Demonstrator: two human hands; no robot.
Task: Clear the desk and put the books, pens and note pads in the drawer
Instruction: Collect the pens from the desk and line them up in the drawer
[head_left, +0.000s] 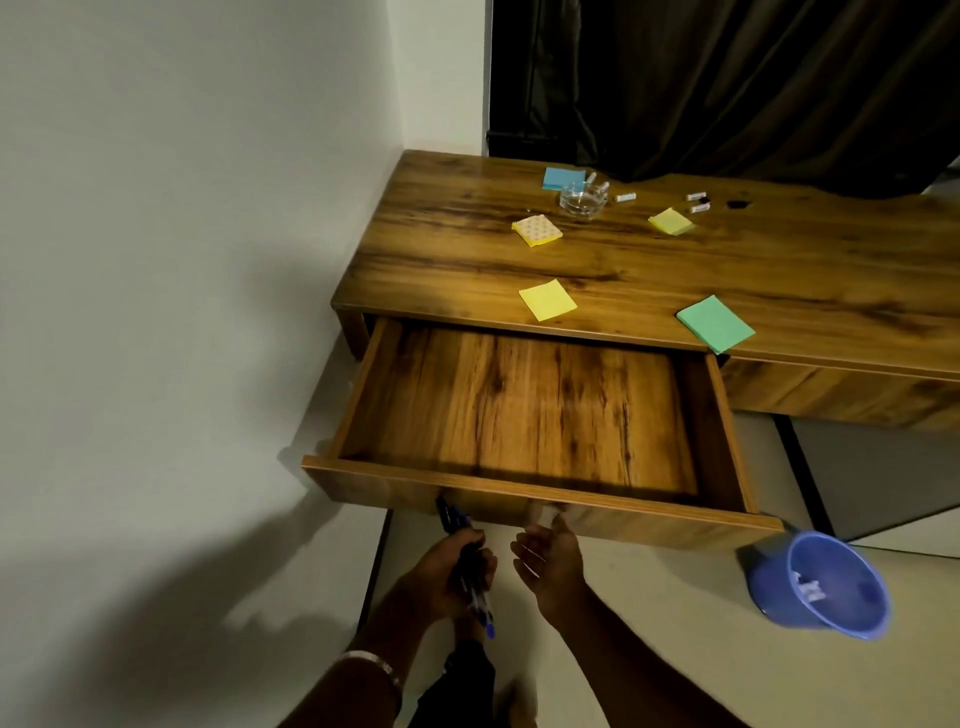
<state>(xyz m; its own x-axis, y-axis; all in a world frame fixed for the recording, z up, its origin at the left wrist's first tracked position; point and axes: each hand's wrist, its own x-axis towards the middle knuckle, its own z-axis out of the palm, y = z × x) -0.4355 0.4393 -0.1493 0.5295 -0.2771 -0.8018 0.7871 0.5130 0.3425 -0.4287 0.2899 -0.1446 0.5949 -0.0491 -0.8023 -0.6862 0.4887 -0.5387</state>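
Hands below open drawer (519, 410): left (457, 571) gripping pens (470, 582), right (545, 561) loosely open, empty.

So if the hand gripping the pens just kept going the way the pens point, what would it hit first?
Probably the front panel of the open drawer. The pens in the left hand aim up at its lower edge, their tips nearly there, though depth is hard to judge.

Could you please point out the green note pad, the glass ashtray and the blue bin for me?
green note pad (716, 323): head view, middle of its top sheet.
glass ashtray (583, 199): head view, centre of the bowl.
blue bin (768, 582): head view, outer wall.
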